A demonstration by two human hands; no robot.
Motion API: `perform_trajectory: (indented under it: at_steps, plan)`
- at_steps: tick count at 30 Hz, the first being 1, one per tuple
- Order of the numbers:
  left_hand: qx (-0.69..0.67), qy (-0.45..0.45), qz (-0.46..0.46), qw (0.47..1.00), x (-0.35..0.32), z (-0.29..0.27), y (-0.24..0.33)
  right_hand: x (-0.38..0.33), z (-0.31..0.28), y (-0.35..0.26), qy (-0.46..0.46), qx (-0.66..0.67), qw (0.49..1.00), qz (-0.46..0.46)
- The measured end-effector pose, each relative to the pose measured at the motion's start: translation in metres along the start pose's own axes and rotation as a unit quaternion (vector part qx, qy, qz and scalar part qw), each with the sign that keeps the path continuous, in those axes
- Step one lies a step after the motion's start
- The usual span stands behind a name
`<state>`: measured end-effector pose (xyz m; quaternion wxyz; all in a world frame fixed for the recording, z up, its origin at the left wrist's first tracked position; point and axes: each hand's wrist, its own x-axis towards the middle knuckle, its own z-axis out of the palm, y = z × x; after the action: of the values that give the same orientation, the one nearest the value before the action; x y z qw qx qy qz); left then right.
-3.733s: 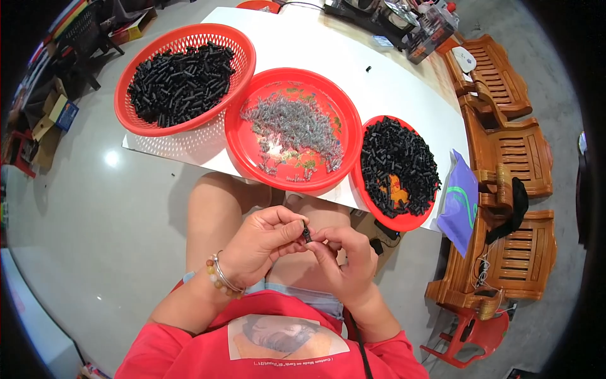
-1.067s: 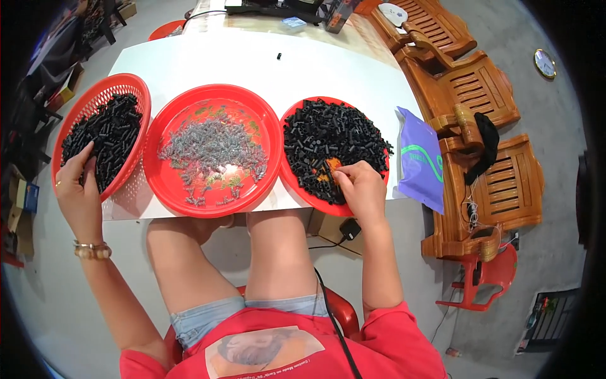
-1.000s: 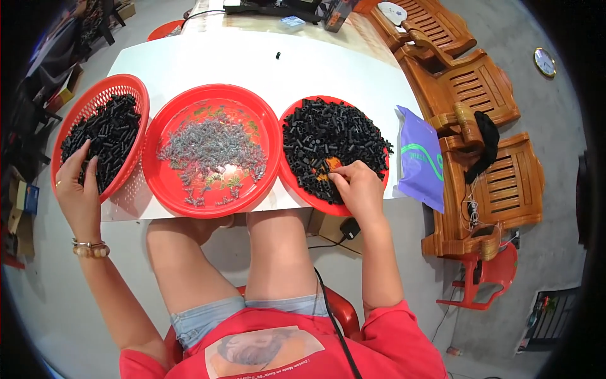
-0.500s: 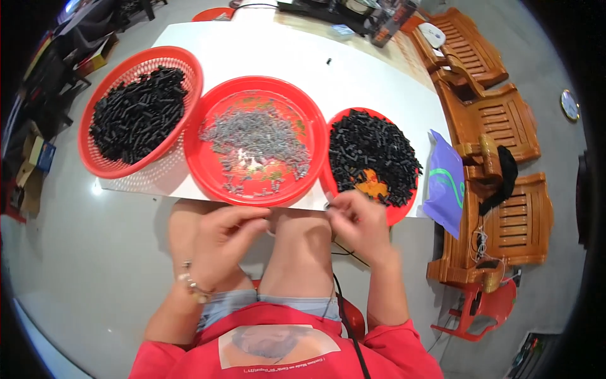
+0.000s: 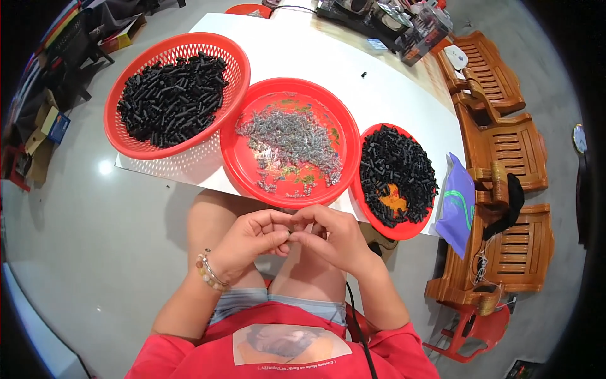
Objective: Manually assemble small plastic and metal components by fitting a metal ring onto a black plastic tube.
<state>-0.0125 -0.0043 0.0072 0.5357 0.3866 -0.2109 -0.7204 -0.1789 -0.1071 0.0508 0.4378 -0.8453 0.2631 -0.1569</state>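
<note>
My left hand and my right hand meet above my lap, just off the near edge of the table. Thumbs and fingers of both are pinched together, tip to tip. A small black piece shows between the fingertips; most of it is covered. Directly beyond the hands, a round red tray holds a heap of small metal springs. To the right, a red plate carries many short black tubes. Longer-looking black tubes fill a red mesh basket on the left.
The white table bears a purple packet at its right edge and one loose black piece. Wooden chairs line the right side. A black cable runs past my right side.
My hands were apart, the right one by the plate's near edge with a small dark piece at its fingertips. Both have come together at the middle. The whole view has shifted slightly.
</note>
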Motion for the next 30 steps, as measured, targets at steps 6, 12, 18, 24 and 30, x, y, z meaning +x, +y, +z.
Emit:
perform_trajectory:
  at_steps: [6, 12, 18, 24, 30]
  plan:
    - [-0.051, 0.041, -0.014, 0.998, 0.002, -0.012, -0.005, 0.029, -0.006, 0.026, 0.102, -0.149, 0.982, -0.045]
    - [-0.047, 0.057, -0.018, 0.997, 0.004, -0.015, -0.006, 0.052, -0.005, 0.03, 0.074, -0.236, 0.969, -0.008]
    - [-0.055, 0.057, -0.007, 0.997, 0.01, -0.023, -0.012, 0.058, -0.009, 0.027, 0.017, -0.288, 0.957, -0.004]
    - [-0.065, 0.067, -0.009, 0.996, 0.012, -0.023, -0.01, 0.058, -0.012, 0.031, 0.027, -0.263, 0.964, 0.004]
    - [-0.065, 0.069, -0.01, 0.995, 0.012, -0.024, -0.009, 0.057, -0.015, 0.035, 0.072, -0.248, 0.966, -0.013]
